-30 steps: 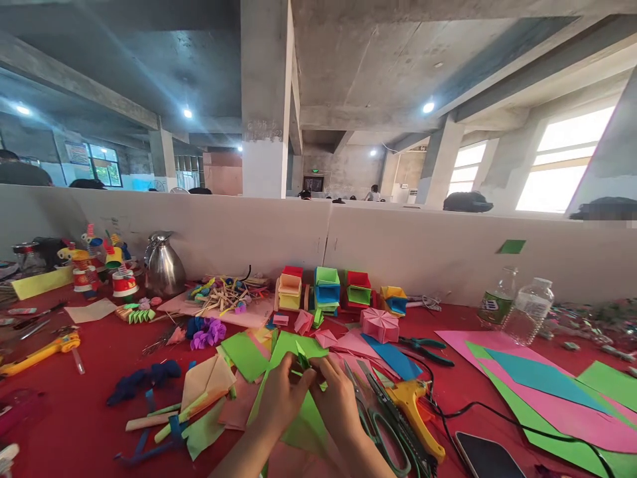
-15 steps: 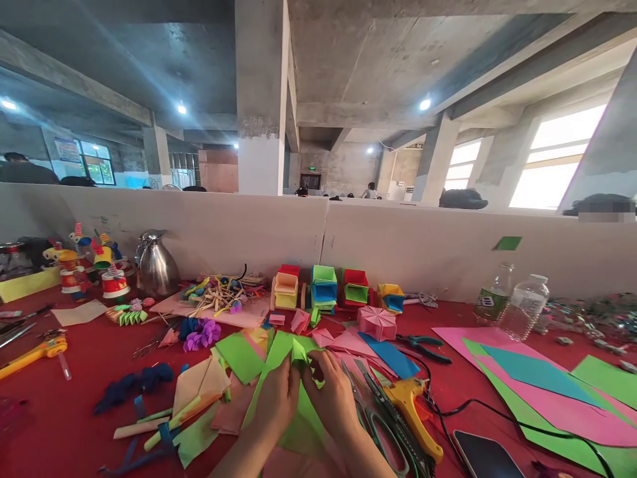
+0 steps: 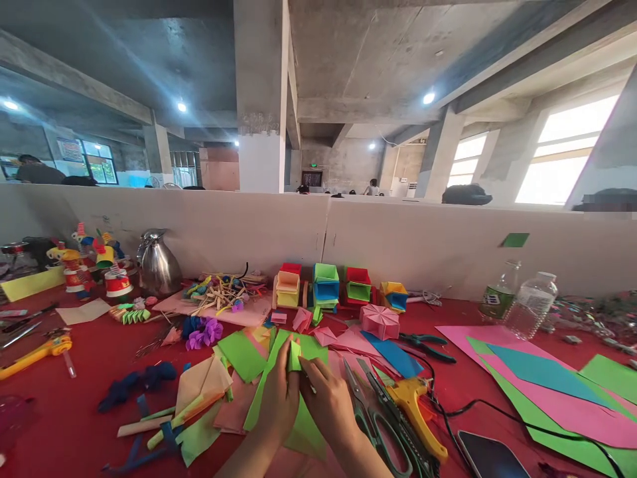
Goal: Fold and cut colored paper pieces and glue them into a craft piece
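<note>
Between my two hands is a small piece of folded green paper (image 3: 294,357), held above larger sheets of green paper (image 3: 312,425). My left hand (image 3: 279,392) is closed on its left side, thumb upright along it. On the other side, the bent fingers of my right hand (image 3: 326,395) pinch the lower right part. My palms hide the bottom of the fold. Just right of my right hand lie green-handled scissors (image 3: 381,431) and a black utility knife (image 3: 405,425). Beyond my fingers sits a pink paper box (image 3: 379,323).
A yellow glue gun (image 3: 415,411) with a black cord lies on the right, by a phone (image 3: 492,455). Stacked coloured paper boxes (image 3: 326,292), a steel jug (image 3: 159,265) and plastic bottles (image 3: 535,302) stand along the white partition (image 3: 239,229). Paper scraps (image 3: 199,392) lie left.
The folded green paper has turned and looks more compact and upright. My right-hand fingers have curled in lower beside it. The view has shifted slightly.
</note>
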Tool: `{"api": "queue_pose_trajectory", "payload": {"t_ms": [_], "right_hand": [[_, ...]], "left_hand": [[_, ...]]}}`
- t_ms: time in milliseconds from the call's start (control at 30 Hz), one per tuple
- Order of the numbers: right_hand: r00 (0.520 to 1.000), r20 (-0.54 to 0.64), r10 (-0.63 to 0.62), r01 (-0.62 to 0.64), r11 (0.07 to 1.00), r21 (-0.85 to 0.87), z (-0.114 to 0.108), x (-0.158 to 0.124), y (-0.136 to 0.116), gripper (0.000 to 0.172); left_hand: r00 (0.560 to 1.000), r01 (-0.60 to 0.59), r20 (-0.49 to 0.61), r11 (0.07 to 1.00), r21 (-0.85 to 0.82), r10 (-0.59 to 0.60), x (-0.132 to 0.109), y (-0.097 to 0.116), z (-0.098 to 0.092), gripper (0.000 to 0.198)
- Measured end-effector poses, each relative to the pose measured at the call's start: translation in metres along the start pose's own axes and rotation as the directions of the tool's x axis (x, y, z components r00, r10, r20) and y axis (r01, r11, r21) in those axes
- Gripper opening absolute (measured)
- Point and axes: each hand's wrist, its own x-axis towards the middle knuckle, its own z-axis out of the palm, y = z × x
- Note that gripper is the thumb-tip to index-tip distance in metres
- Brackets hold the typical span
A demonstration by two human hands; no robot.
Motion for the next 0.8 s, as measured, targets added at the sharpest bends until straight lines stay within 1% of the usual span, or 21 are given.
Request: {"api": "queue_pose_trajectory", "payload": {"t_ms": [133,200,267,400,500,567,600,667,733,800], "right_hand": [[1.000,-0.021,0.002,-0.002,1.000,0.011,-0.001,-0.002,0.000,0.026],[0.999,-0.028,0.021,-0.020,0.999,0.026,-0.003,-0.002,-0.002,0.025],[0.999,-0.024,0.047,-0.046,0.998,0.045,-0.005,-0.002,-0.003,0.026],[0.995,0.006,0.096,-0.096,0.994,0.056,-0.007,-0.001,-0.004,0.042],[0.993,0.030,0.115,-0.116,0.992,0.039,-0.006,-0.004,-0.002,0.051],[0.992,0.045,0.119,-0.120,0.992,0.032,-0.004,-0.006,0.001,0.056],[0.991,0.051,0.121,-0.122,0.992,0.030,-0.003,-0.008,0.002,0.058],[0.990,0.055,0.128,-0.129,0.991,0.031,-0.001,-0.011,0.005,0.059],[0.989,0.052,0.137,-0.139,0.990,0.037,0.002,-0.014,0.008,0.058],[0.989,0.050,0.142,-0.144,0.988,0.046,0.006,-0.016,0.010,0.056]], "left_hand": [[0.999,0.002,-0.051,0.991,-0.133,-0.009,0.001,-0.004,0.001,0.051],[0.997,0.006,-0.071,0.976,-0.217,-0.022,0.000,-0.005,0.002,0.054],[0.997,0.003,-0.077,0.967,-0.255,-0.023,-0.001,-0.006,0.002,0.055],[0.995,-0.077,-0.072,0.979,-0.187,0.065,-0.004,-0.008,0.002,0.050],[0.993,-0.107,-0.054,0.987,-0.120,0.102,-0.005,-0.015,0.005,0.052],[0.995,-0.100,-0.038,0.992,-0.079,0.097,-0.005,-0.023,0.007,0.054],[0.994,-0.097,-0.048,0.994,-0.059,0.094,-0.005,-0.026,0.009,0.054],[0.999,-0.047,-0.008,0.998,-0.034,0.047,-0.005,-0.032,0.010,0.054],[1.000,-0.006,0.027,1.000,-0.029,0.007,-0.005,-0.032,0.009,0.053],[0.999,0.012,0.041,1.000,-0.026,-0.010,-0.005,-0.028,0.006,0.054]]}}
